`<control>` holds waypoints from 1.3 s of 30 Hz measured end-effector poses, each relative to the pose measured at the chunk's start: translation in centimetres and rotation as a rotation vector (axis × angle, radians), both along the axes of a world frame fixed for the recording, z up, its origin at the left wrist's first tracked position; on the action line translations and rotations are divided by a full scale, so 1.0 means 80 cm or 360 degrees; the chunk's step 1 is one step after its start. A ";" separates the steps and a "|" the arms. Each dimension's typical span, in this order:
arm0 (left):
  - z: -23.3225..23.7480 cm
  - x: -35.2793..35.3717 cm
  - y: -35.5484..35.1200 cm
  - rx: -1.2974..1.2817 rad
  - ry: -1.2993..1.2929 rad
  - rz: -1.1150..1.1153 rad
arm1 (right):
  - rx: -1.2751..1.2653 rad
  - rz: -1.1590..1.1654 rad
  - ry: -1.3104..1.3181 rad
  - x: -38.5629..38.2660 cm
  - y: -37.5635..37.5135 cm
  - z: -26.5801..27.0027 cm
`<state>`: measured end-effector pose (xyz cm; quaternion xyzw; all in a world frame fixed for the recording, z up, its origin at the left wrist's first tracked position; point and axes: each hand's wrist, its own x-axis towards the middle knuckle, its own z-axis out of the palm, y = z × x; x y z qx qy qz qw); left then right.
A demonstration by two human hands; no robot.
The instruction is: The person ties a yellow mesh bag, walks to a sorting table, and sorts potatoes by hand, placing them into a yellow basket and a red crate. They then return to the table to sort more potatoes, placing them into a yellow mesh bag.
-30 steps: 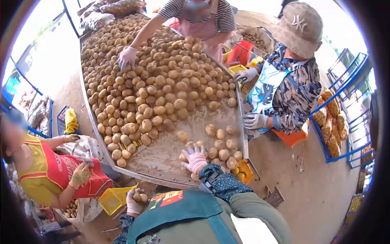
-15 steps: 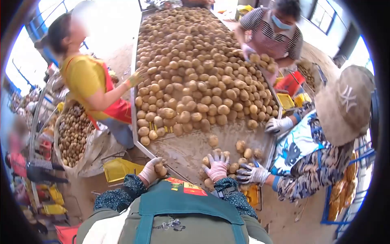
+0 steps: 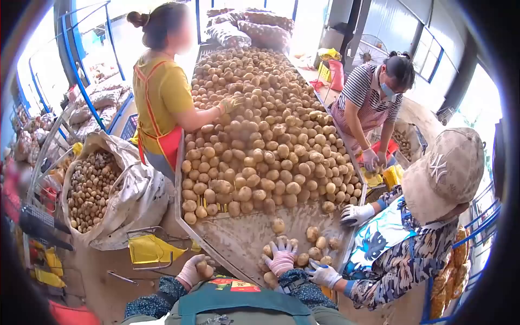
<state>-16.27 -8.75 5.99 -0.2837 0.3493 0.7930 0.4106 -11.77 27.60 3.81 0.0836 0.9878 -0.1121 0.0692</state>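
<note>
My left hand (image 3: 193, 271), in a light glove, is closed around potatoes (image 3: 205, 268) beside the left edge of the sorting table (image 3: 197, 236). My right hand (image 3: 282, 258), in a glove with a pink-striped cuff, lies with fingers spread over several potatoes at the table's narrow near end. More loose potatoes (image 3: 312, 234) lie just to its right. Close by is the gloved hand (image 3: 325, 274) of a co-worker in a cap, touching potatoes. A large heap of potatoes (image 3: 265, 146) covers the table beyond.
A co-worker in a yellow shirt (image 3: 162, 97) stands left, another in a striped shirt (image 3: 374, 92) at right. A white sack of potatoes (image 3: 135, 189) and a yellow basket (image 3: 151, 249) stand at the left. Full sacks (image 3: 265, 33) lie at the far end.
My view has tilted upward. The yellow-shirted co-worker's hand now reaches over the heap. The striped-shirted co-worker has lowered both hands beside the table. My left hand still holds potatoes.
</note>
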 end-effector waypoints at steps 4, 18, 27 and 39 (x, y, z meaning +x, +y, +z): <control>0.006 0.009 -0.010 -0.0066 0.0005 -0.0006 | 0.0044 -0.0003 0.0025 0.004 -0.001 -0.002; 0.025 -0.049 -0.037 0.0024 -0.0065 -0.0200 | 0.0111 -0.0157 -0.0075 -0.001 -0.028 -0.002; 0.000 -0.069 -0.090 0.0094 -0.0096 -0.0103 | 0.0189 -0.0213 -0.0052 -0.006 -0.041 -0.006; -0.005 -0.078 -0.143 -0.0012 -0.0048 0.0039 | 0.0256 -0.0276 -0.0035 -0.017 -0.060 0.009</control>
